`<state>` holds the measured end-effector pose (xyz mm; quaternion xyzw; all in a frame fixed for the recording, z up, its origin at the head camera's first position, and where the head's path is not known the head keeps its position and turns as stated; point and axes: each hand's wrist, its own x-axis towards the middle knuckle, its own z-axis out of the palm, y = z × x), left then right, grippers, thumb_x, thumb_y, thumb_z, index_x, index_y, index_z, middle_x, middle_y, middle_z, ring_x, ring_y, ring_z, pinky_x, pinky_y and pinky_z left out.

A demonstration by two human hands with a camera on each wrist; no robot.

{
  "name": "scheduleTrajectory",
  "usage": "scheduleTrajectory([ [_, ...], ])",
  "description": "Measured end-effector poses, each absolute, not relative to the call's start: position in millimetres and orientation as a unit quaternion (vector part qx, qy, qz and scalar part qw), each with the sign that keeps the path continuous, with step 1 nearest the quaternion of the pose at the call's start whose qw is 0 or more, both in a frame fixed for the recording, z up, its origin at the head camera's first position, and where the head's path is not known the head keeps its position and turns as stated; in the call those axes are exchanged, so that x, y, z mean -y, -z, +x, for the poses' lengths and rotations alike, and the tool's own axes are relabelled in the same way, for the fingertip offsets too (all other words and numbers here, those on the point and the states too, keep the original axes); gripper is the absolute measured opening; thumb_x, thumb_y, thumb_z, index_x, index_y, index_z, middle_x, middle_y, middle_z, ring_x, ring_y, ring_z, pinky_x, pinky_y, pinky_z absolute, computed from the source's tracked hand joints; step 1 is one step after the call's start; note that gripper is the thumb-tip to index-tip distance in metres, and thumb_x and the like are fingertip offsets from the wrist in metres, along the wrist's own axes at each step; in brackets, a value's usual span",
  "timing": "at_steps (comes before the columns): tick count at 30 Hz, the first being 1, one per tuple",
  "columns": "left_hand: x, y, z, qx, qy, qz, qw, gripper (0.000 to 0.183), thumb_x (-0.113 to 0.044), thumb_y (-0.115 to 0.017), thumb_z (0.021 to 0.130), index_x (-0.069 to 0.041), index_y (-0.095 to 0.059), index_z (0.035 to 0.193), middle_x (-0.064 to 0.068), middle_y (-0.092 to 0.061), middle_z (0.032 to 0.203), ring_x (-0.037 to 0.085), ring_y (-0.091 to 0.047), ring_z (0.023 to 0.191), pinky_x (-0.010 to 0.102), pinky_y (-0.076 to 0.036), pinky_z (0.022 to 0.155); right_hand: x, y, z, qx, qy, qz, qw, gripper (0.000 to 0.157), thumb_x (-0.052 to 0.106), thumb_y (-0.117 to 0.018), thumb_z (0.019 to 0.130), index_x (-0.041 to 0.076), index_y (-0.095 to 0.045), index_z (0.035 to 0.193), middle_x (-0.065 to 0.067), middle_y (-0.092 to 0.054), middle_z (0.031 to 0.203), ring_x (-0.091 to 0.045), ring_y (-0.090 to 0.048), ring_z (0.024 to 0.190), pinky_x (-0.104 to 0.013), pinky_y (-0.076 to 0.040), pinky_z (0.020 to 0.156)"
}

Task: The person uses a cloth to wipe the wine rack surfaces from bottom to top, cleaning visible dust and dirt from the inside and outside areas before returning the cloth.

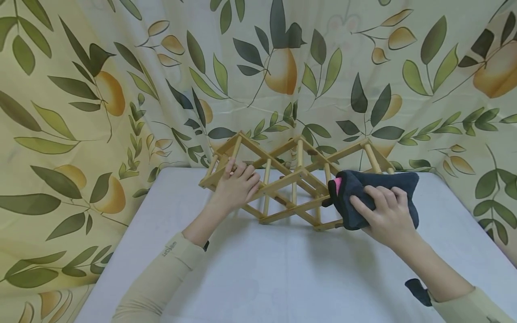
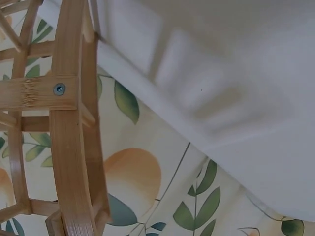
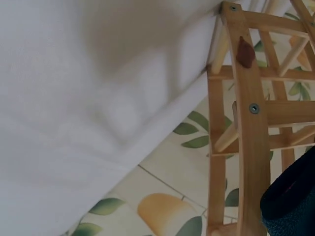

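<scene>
Right grip (image 1: 388, 216) clasps a dark blue cloth pouch (image 1: 373, 179) by the wooden rack (image 1: 282, 181); left grip (image 1: 235, 188) curls round the rack's left side, probably to keep it steady

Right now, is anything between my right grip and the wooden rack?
Yes: the dark blue cloth item. Your right grip holds it, and in the head view it covers part of the wooden rack toward its right end.

Head view softly lit; diffuse shadows on the white table (image 1: 274, 282); wrist views dimmer, shadows blurry-edged
</scene>
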<state>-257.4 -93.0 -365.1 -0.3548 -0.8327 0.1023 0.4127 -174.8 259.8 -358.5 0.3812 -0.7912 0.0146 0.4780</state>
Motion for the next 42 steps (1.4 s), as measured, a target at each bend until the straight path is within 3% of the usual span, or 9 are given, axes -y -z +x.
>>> scheduleTrajectory([
  [6, 93, 365, -258, 0.836, -0.1, -0.366, 0.396, 0.027, -0.036, -0.03, 0.097, -0.017, -0.049, 0.091, 0.003, -0.04, 0.094, 0.023, -0.039, 0.093, 0.047, -0.014, 0.098, -263, 360, -186, 0.791, 0.023, 0.389, 0.472, 0.039, 0.038, -0.029, 0.092, 0.012, -0.051, 0.111, -0.023, -0.044, 0.108, -0.036, -0.035, 0.092, -0.05, -0.023, 0.069],
  [16, 95, 366, -262, 0.831, -0.107, -0.371, 0.401, 0.027, -0.038, -0.034, 0.095, -0.017, -0.05, 0.089, 0.002, -0.039, 0.091, 0.022, -0.037, 0.09, 0.044, -0.019, 0.092, -262, 366, -199, 0.79, 0.056, 0.385, 0.474, 0.045, 0.039, -0.027, 0.088, 0.011, -0.046, 0.117, -0.021, -0.041, 0.114, -0.034, -0.032, 0.104, -0.052, -0.017, 0.091],
  [23, 97, 365, -261, 0.835, -0.119, -0.365, 0.395, 0.027, -0.038, -0.033, 0.097, -0.018, -0.05, 0.091, 0.001, -0.038, 0.09, 0.02, -0.036, 0.089, 0.042, -0.02, 0.089, -258, 361, -207, 0.765, 0.076, 0.405, 0.495, 0.044, 0.044, -0.027, 0.094, 0.011, -0.049, 0.111, -0.018, -0.047, 0.107, -0.034, -0.035, 0.095, -0.05, -0.024, 0.08],
  [32, 97, 370, -264, 0.821, -0.115, -0.371, 0.417, 0.031, -0.038, -0.028, 0.098, -0.016, -0.048, 0.088, 0.002, -0.037, 0.089, 0.021, -0.037, 0.087, 0.042, -0.021, 0.088, -258, 359, -211, 0.724, 0.05, 0.444, 0.526, 0.023, 0.019, -0.034, 0.098, 0.011, -0.055, 0.1, -0.015, -0.055, 0.094, -0.032, -0.042, 0.082, -0.051, -0.028, 0.074],
  [42, 94, 369, -262, 0.813, -0.102, -0.366, 0.44, 0.033, -0.037, -0.029, 0.098, -0.017, -0.051, 0.085, 0.0, -0.041, 0.088, 0.02, -0.04, 0.086, 0.043, -0.02, 0.091, -234, 368, -212, 0.663, -0.073, 0.447, 0.597, 0.018, 0.013, -0.045, 0.095, 0.009, -0.058, 0.083, -0.017, -0.054, 0.078, -0.033, -0.041, 0.07, -0.047, -0.027, 0.065],
])
